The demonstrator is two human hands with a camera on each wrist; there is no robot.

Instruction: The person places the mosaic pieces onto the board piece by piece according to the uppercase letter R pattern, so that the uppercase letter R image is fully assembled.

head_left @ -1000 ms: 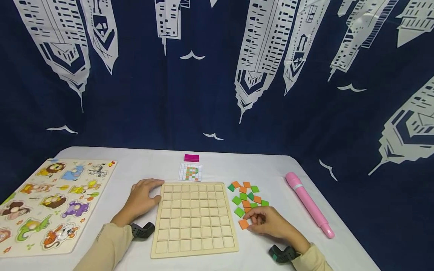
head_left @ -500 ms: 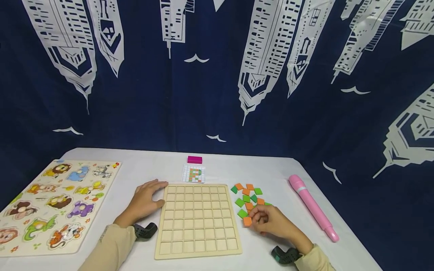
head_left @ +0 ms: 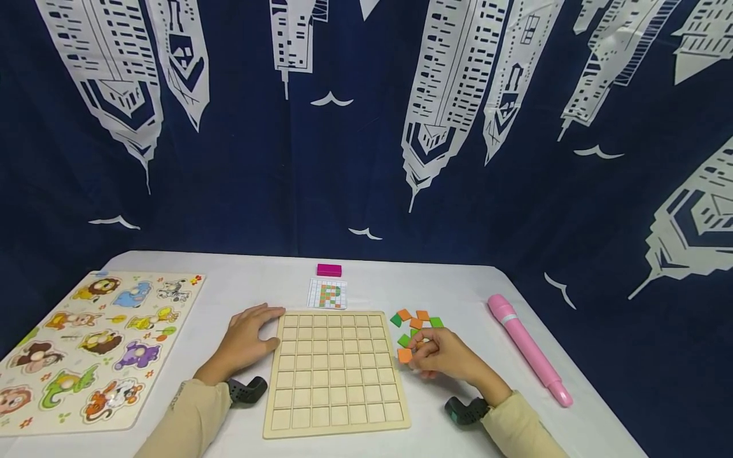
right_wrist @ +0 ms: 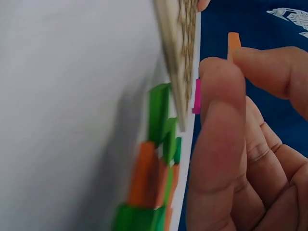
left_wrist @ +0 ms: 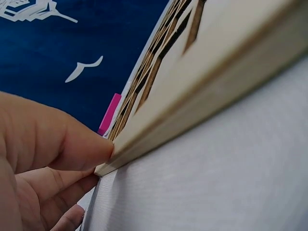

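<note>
Nearly closed fingers of the right hand (head_left: 445, 357) pinch an orange square tile (head_left: 404, 355) at their tips; the pale wooden gridded board (head_left: 336, 364) lies just left, relaxed fingers of the left hand (head_left: 245, 336) touching its opposite edge

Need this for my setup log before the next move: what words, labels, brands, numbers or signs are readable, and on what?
"R": formed by green and orange squares on the small card.
Too small to read: the dark marking on the left sleeve.
No readable lettering on the grid board, held orange tile, animal board, pink stick or magenta block.
</note>
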